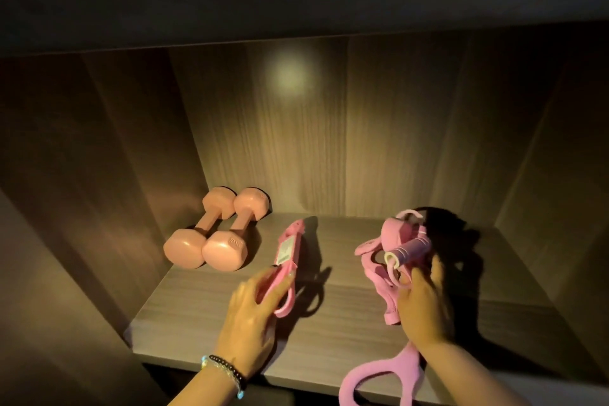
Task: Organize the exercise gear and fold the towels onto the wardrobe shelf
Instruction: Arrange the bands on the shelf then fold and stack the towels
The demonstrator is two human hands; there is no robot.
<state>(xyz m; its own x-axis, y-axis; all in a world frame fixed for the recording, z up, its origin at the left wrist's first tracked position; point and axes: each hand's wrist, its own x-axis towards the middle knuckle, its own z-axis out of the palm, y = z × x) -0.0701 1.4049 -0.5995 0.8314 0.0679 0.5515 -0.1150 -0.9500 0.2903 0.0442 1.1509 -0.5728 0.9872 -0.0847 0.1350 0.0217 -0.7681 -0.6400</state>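
Two pink dumbbells [216, 231] lie side by side at the back left of the wooden wardrobe shelf [197, 313]. My left hand [253, 310] pinches the near end of a folded pink resistance band [289, 250] with a paper label, which lies on the shelf pointing toward the back. My right hand [425, 303] grips a bundle of pink gear [392, 250]: a skipping-rope handle, loops and straps, held just above the shelf. A pink looped strap [382, 379] hangs from the bundle over the shelf's front edge.
The shelf is a dim wooden compartment with a left wall [99, 175], a right wall [543, 158] and a back panel [329, 142]. Another shelf board [296, 3] runs overhead. Bare shelf surface lies between the band and the bundle. No towels are in view.
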